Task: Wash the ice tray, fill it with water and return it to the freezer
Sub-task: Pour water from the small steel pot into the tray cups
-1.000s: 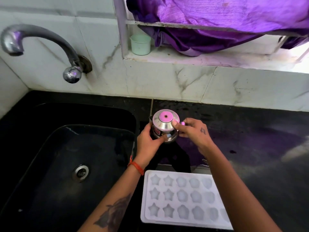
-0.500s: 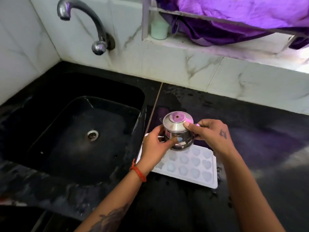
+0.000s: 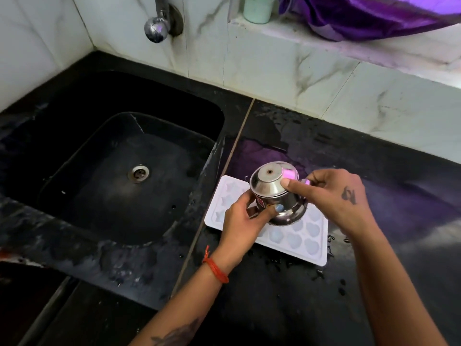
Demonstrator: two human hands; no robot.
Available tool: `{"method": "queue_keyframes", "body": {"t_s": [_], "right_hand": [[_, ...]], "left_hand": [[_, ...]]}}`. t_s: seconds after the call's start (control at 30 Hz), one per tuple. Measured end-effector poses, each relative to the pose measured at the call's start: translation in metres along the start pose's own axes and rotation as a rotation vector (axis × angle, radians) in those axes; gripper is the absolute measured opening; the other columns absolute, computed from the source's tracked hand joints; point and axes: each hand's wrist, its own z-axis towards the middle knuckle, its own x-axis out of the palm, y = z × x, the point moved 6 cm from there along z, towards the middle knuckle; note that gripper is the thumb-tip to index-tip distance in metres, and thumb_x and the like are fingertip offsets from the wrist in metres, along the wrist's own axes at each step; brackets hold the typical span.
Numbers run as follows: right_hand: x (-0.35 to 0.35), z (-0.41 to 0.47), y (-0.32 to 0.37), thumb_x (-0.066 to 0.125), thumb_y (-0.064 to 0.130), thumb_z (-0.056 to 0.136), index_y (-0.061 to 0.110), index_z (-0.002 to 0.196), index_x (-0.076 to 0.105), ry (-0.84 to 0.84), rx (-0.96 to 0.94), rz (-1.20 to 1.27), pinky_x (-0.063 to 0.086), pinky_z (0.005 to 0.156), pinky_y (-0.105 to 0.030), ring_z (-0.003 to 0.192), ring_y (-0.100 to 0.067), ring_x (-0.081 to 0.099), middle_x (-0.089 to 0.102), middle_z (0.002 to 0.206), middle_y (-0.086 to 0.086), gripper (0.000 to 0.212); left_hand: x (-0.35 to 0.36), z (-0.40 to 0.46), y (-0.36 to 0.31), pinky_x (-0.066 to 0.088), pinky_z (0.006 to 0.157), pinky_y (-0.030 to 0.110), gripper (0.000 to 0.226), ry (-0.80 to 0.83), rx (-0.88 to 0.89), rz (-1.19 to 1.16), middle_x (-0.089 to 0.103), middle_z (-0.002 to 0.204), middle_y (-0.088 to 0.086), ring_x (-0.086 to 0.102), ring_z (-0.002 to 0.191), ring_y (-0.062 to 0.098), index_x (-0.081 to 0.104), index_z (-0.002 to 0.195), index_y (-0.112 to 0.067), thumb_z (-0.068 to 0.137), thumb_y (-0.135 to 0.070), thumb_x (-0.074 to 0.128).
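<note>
Filling looks under way, freezer trip still ahead. White ice tray (image 3: 298, 234) with star and heart moulds lies flat on the wet black bench (image 3: 374, 283), right of the sink (image 3: 74, 151). Over it, both hands curl round a lidded steel pot (image 3: 275, 196): left hand (image 3: 243, 222), right hand (image 3: 334, 196).

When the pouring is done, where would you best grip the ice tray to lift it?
Probably by the two short ends of the ice tray, one from each side: it lies flat on the counter, its cups face up, and its plain rim is bare at the right end.
</note>
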Motion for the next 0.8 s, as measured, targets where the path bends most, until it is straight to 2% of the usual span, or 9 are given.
{"method": "queue_keyframes", "body": {"t_s": [0.07, 0.17, 0.23, 0.3, 0.47, 0.63, 0.73, 0.8], "right_hand": [[0.0, 0.001, 0.005, 0.073, 0.055, 0.07, 0.012, 0.054, 0.064, -0.001, -0.016, -0.024, 0.035, 0.046, -0.023, 0.047, -0.01, 0.048, 0.06, 0.05, -0.002, 0.047], [0.001, 0.002, 0.01, 0.071, 0.056, 0.071, 0.011, 0.054, 0.064, -0.005, -0.032, -0.057, 0.034, 0.044, -0.021, 0.047, -0.011, 0.048, 0.06, 0.051, -0.004, 0.049], [0.001, 0.003, 0.013, 0.071, 0.056, 0.072, 0.012, 0.054, 0.063, -0.008, -0.037, -0.08, 0.033, 0.042, -0.018, 0.046, -0.01, 0.047, 0.059, 0.049, -0.003, 0.048], [0.002, 0.003, 0.016, 0.07, 0.057, 0.072, 0.013, 0.053, 0.063, -0.008, -0.044, -0.105, 0.033, 0.043, -0.021, 0.046, -0.011, 0.047, 0.059, 0.049, -0.003, 0.048], [0.003, 0.005, 0.017, 0.066, 0.064, 0.07, 0.007, 0.057, 0.063, -0.018, -0.062, -0.165, 0.038, 0.048, -0.027, 0.049, -0.017, 0.05, 0.061, 0.052, -0.009, 0.058], [0.003, 0.003, 0.019, 0.067, 0.062, 0.071, 0.009, 0.055, 0.064, -0.007, -0.065, -0.156, 0.037, 0.049, -0.027, 0.049, -0.015, 0.048, 0.061, 0.051, -0.009, 0.056], [0.003, 0.002, 0.016, 0.07, 0.057, 0.072, 0.011, 0.053, 0.063, 0.011, -0.054, -0.079, 0.035, 0.046, -0.024, 0.048, -0.013, 0.048, 0.06, 0.05, -0.005, 0.05], [0.005, 0.002, 0.008, 0.073, 0.055, 0.07, 0.01, 0.053, 0.065, 0.025, -0.026, -0.005, 0.046, 0.052, -0.03, 0.054, -0.019, 0.058, 0.063, 0.053, -0.006, 0.049]], "left_hand": [[-0.001, 0.0, 0.001, 0.051, 0.094, 0.031, 0.059, -0.003, -0.007, -0.015, 0.07, 0.112, -0.007, 0.065, 0.107, 0.009, 0.062, 0.115, -0.025, 0.062, -0.046, 0.076], [-0.002, 0.001, 0.002, 0.05, 0.086, 0.018, 0.033, 0.0, -0.012, -0.011, 0.07, 0.103, -0.015, 0.064, 0.101, -0.002, 0.062, 0.103, -0.034, 0.075, -0.027, 0.078], [-0.003, 0.0, 0.0, 0.05, 0.087, 0.018, 0.027, -0.002, -0.012, -0.017, 0.069, 0.101, -0.016, 0.063, 0.103, 0.001, 0.061, 0.099, -0.036, 0.08, -0.02, 0.074], [-0.003, 0.0, 0.0, 0.05, 0.09, 0.021, 0.027, -0.001, -0.01, -0.023, 0.069, 0.106, -0.015, 0.061, 0.108, 0.006, 0.061, 0.101, -0.035, 0.081, -0.021, 0.073], [-0.002, -0.003, 0.0, 0.051, 0.083, 0.016, 0.035, 0.005, -0.004, -0.077, 0.069, 0.106, -0.012, 0.066, 0.101, 0.006, 0.061, 0.117, -0.019, 0.083, -0.017, 0.07], [-0.004, -0.003, -0.001, 0.05, 0.081, 0.015, 0.033, -0.006, -0.002, -0.062, 0.071, 0.096, -0.019, 0.066, 0.101, 0.007, 0.062, 0.112, -0.025, 0.082, -0.017, 0.071], [-0.005, -0.003, -0.004, 0.048, 0.073, 0.008, 0.029, -0.016, 0.008, -0.024, 0.071, 0.086, -0.019, 0.066, 0.088, -0.007, 0.062, 0.102, -0.032, 0.08, -0.016, 0.073], [-0.007, -0.003, -0.006, 0.047, 0.069, 0.006, 0.03, -0.039, 0.028, 0.013, 0.07, 0.09, -0.014, 0.061, 0.081, -0.016, 0.061, 0.1, -0.031, 0.079, -0.016, 0.075]]}}
